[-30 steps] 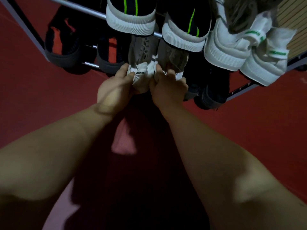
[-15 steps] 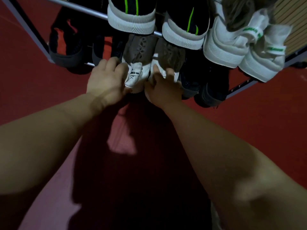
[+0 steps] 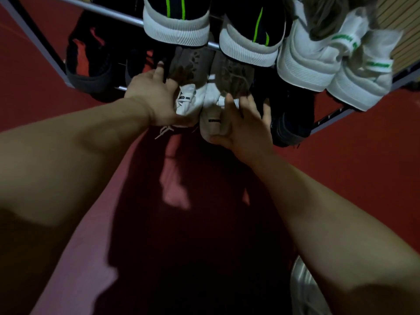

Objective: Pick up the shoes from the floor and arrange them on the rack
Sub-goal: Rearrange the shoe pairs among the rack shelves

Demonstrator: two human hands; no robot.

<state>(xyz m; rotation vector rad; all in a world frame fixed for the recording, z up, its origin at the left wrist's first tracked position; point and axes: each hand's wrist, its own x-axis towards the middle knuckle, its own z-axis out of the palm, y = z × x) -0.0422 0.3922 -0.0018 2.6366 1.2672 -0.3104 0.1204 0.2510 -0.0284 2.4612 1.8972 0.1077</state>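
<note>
Close by, under the person's right arm, a pale thing (image 3: 303,289) lies on the red floor (image 3: 363,178). It may be one more shoe, but it is too blurry to tell. If it is a shoe, it is yet to be put away.

Further out, both arms reach to the low shelf of the rack (image 3: 109,12). The left grip (image 3: 156,98) lies against the side of the left grey shoe (image 3: 188,62). Its fingers are straight and clutch nothing. The right grip (image 3: 245,126) rests on the right grey shoe (image 3: 231,73), with fingers spread and straight and the thumb at the heel. It looks like pushing, not grabbing.

The two grey shoes sit side by side on the low shelf. Their white heels poke out toward the person and a lace hangs down. I think they only need a last little push.

Dark shoes (image 3: 88,69) sit next to them on that shelf. Higher up, black shoes (image 3: 175,26) and white shoes (image 3: 306,64) fill the top shelf. So the job looks almost done.
</note>
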